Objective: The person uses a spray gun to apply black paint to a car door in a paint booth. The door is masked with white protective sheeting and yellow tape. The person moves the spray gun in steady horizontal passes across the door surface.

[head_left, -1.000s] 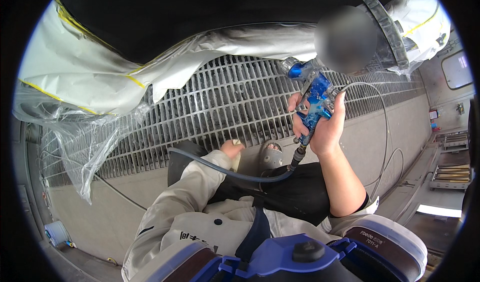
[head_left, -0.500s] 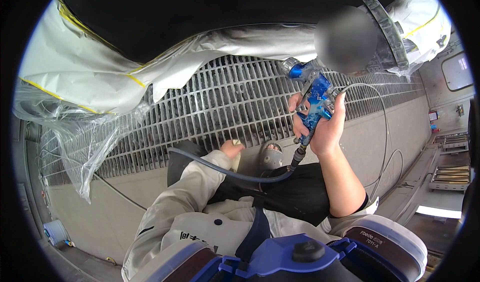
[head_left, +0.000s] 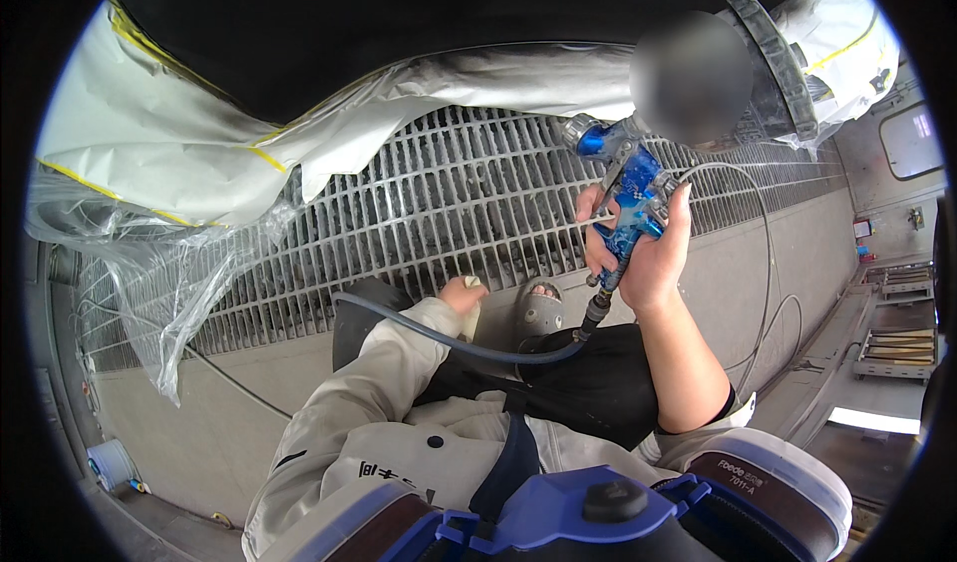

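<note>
A blue spray gun (head_left: 630, 203) with a silver nozzle is gripped in my right hand (head_left: 658, 263), fingers wrapped round its handle. Its dark-rimmed cup (head_left: 773, 69) is at the upper right, partly blurred. From the bottom of the handle a grey-blue air hose (head_left: 478, 350) curves left across my lap and left forearm. My left hand (head_left: 461, 296) rests low near my knee, closed on a pale folded cloth-like piece (head_left: 472, 318), which is mostly hidden. Beyond the gun lies a glossy black panel (head_left: 349, 24), edged with white masking sheet (head_left: 189, 153) and yellow tape.
Metal floor grating (head_left: 449, 188) runs beneath the panel. Clear plastic film (head_left: 169, 303) hangs at the left. A thin hose (head_left: 770, 253) loops over the floor at right, near racks (head_left: 897, 353). A white roll (head_left: 112, 462) stands at lower left. My sandalled foot (head_left: 540, 308) is near the grating.
</note>
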A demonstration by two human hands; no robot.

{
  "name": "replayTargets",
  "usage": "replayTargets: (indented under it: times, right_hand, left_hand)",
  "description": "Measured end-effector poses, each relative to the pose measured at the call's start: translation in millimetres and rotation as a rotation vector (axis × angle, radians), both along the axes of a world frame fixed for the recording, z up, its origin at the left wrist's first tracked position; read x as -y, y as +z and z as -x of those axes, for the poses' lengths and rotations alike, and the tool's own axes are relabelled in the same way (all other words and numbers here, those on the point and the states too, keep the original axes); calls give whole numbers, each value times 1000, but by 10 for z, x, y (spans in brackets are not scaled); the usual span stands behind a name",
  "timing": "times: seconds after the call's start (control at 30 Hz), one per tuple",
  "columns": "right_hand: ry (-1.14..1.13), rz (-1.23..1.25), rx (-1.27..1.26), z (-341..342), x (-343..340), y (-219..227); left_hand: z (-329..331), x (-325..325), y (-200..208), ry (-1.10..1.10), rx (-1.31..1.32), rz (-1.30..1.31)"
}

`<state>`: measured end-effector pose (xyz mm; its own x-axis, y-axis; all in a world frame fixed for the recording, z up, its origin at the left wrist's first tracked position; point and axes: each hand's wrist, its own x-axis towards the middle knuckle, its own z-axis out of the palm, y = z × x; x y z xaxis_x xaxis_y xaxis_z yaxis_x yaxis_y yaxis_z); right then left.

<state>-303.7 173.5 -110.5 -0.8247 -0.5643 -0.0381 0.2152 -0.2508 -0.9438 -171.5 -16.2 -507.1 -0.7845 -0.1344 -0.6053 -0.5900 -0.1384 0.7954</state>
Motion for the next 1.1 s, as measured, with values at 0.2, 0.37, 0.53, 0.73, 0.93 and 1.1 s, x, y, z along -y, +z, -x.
replayTargets:
  times: [0.2, 0.37, 0.53, 0.73, 0.93, 1.1]
  right_hand:
    - [-10, 23, 9, -13, -1, 7]
    - [-4, 29, 1, -12, 7, 17]
    - [-10, 5, 13, 2, 2, 7]
    - [-1, -6, 39, 9, -29, -12]
    - [-12, -10, 57, 11, -37, -23]
    - [-17, -17, 43, 5, -40, -14]
  left_hand:
    - [-8, 11, 7, -13, -7, 11]
    - [3, 16, 72, -17, 17, 22]
    - [14, -2, 107, -24, 11, 27]
    - [19, -50, 17, 5, 12, 12]
    - [29, -58, -73, 13, -8, -13]
    - [21, -43, -14, -4, -18, 0]
